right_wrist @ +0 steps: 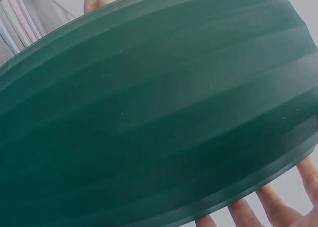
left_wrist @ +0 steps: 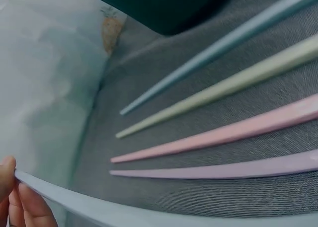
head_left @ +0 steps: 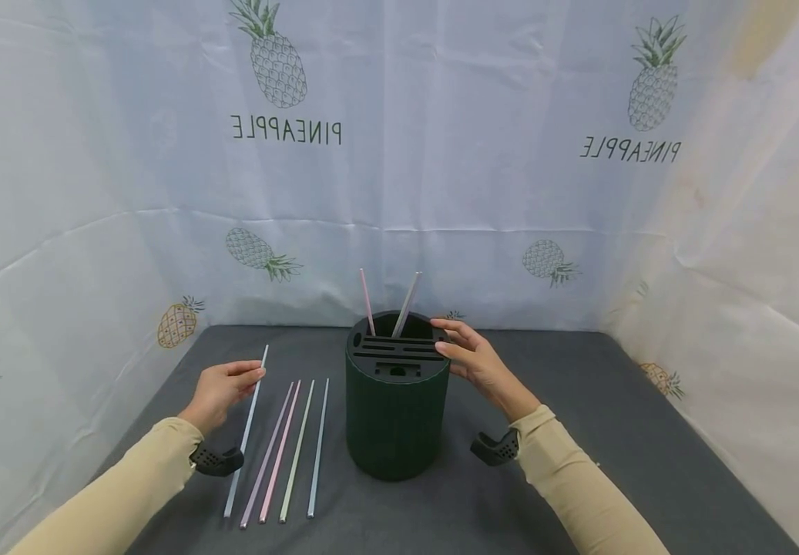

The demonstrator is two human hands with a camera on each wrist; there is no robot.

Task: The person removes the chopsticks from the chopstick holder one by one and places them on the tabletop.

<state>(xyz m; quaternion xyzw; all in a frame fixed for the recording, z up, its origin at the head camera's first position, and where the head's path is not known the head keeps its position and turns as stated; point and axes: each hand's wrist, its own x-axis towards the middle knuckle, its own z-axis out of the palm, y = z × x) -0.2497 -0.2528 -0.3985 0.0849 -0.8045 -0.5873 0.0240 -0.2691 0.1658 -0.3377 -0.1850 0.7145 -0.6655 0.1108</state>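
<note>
A pale blue chopstick [head_left: 250,428] slants up from the table at the left, its thin upper end pinched by my left hand [head_left: 222,389]. In the left wrist view, thumb and fingertips close on that same tip. Right of it lie a purple chopstick [head_left: 267,455], a pink one [head_left: 280,453], a pale green one [head_left: 297,451] and a blue one [head_left: 319,447]. My right hand [head_left: 475,358] holds the right rim of a dark green utensil holder [head_left: 395,424]. Its fingertips are partly hidden behind the holder in the right wrist view.
A pink chopstick [head_left: 367,301] and a greyish one [head_left: 407,304] stand in the holder's rear compartment. Slots cross the holder's top in front of them. The dark grey tabletop [head_left: 545,493] is bordered by a white curtain [head_left: 441,193] printed with pineapples.
</note>
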